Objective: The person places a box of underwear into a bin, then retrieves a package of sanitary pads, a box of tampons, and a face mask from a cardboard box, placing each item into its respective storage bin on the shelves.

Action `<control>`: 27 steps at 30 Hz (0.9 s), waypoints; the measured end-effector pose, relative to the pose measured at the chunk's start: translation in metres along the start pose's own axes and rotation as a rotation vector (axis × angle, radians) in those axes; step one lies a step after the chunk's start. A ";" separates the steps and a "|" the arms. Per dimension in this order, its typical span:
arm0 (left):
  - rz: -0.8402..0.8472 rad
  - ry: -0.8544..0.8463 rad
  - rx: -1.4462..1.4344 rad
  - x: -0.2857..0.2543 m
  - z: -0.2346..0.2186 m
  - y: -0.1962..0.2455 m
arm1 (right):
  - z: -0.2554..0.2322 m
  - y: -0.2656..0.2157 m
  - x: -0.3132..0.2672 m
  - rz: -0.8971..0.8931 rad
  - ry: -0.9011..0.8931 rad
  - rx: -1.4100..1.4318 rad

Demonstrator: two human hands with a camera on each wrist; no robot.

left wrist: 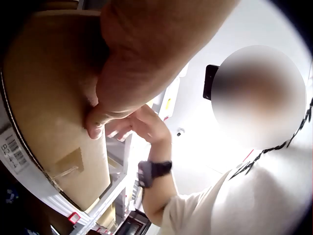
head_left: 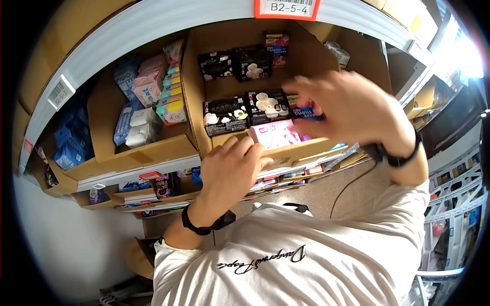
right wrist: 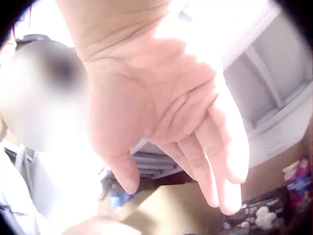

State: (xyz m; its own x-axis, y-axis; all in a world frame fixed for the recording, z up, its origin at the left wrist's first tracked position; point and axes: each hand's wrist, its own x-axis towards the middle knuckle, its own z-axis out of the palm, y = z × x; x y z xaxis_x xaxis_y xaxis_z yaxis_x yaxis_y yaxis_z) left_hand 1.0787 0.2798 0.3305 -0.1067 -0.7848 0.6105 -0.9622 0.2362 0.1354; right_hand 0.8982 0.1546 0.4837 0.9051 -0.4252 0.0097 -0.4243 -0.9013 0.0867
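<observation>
Head view shows both hands: left hand [head_left: 232, 166] gripping the carton's rim [head_left: 302, 150], right hand [head_left: 352, 108] empty, fingers extended, over packs [head_left: 267, 105].

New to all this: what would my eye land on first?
Probably the bright pink pack, at the front of the cardboard box near black packs. Next, the right hand, over the box's right side, while the left hand grips its front edge. Above, a red-framed label.

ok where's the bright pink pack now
In the head view, just right of centre: the bright pink pack lies inside the carton's front wall, in front of a black pack, right of the left hand.
</observation>
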 end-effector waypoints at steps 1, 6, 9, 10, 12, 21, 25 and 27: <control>0.023 0.047 0.027 0.006 0.005 -0.006 | 0.006 -0.002 -0.018 -0.036 0.012 0.051; -0.015 0.062 -0.011 0.033 0.017 -0.025 | 0.067 0.020 -0.055 0.050 0.134 0.647; -0.060 0.055 -0.059 0.047 0.023 -0.039 | 0.117 0.047 -0.073 0.074 0.215 0.851; -0.069 0.055 -0.057 0.051 0.026 -0.044 | 0.127 0.053 -0.082 0.068 0.188 0.909; -0.113 -0.008 -0.111 0.057 0.023 -0.042 | 0.148 0.065 -0.099 0.065 0.197 0.999; 0.127 0.165 -0.431 0.085 0.050 0.036 | 0.217 0.120 -0.206 0.298 0.410 1.380; 0.320 -0.094 -0.889 0.121 0.118 0.130 | 0.245 0.147 -0.260 0.438 0.474 1.372; 0.430 -0.281 -0.971 0.141 0.165 0.173 | 0.256 0.158 -0.294 0.522 0.520 1.313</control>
State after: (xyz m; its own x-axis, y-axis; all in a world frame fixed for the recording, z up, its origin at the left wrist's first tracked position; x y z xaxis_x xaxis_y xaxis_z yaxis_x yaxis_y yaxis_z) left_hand 0.8561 0.1160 0.3113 -0.5579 -0.6021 0.5711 -0.2371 0.7752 0.5856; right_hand 0.5582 0.1160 0.2398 0.4381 -0.8904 0.1238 -0.1610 -0.2132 -0.9636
